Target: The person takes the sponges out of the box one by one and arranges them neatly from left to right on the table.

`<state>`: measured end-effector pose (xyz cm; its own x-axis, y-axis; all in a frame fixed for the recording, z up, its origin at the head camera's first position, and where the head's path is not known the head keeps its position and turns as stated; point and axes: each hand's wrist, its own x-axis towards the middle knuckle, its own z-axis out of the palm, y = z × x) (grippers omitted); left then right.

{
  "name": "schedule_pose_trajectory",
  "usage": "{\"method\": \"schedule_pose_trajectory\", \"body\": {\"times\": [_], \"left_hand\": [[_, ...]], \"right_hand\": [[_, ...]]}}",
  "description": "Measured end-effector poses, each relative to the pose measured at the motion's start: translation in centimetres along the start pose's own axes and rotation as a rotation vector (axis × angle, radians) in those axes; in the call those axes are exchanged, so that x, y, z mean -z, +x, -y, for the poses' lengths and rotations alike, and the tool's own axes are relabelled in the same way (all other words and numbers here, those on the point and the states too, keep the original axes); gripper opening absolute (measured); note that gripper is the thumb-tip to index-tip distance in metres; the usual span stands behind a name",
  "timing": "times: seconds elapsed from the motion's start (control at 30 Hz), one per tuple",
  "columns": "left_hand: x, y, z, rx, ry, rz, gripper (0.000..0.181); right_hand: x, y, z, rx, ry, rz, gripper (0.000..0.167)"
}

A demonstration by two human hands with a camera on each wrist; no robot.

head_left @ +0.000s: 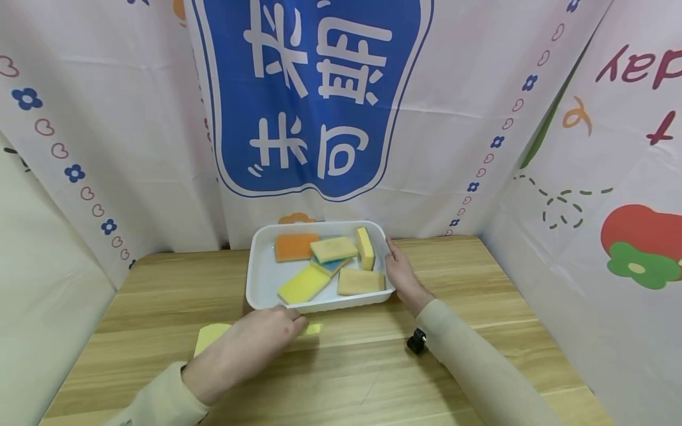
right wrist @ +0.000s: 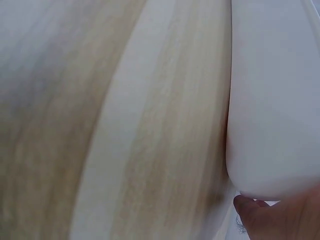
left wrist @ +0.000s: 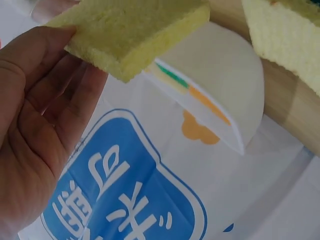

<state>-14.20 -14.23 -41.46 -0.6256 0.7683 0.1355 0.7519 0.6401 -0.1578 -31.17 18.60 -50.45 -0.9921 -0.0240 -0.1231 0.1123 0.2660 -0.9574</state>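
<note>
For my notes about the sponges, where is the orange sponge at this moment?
In the head view, the orange sponge lies in the white tray's far left part, just left of the pale yellow sponge partly covering a blue one.

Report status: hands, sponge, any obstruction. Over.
Left hand pinching yellow sponge, near side of white tray. Right hand touching tray's right end. Possible obstruction: other sponges inside tray.
</note>
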Motion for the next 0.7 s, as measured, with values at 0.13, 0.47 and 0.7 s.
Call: {"method": "schedule_pose_trajectory", "body": {"times": [0.13,0.47,0.7], "left_hand": [[-1.2,-0.1,-0.8,-0.025,0.154,-0.052,0.028],[-4.0,0.0,-2.6,0.046,0.37,-0.119,0.02],[-4.6,0.1,-3.0,0.092,0.348,-0.087,0.021]], "right_hand": [[0.0,0.0,0.0,0.003,0.002,0.002,0.065],[0.0,0.0,-0.1,0.01,-0.001,0.004,0.065],[0.0,0.0,-0.2,0.013,-0.005,0.002,0.065]]}}
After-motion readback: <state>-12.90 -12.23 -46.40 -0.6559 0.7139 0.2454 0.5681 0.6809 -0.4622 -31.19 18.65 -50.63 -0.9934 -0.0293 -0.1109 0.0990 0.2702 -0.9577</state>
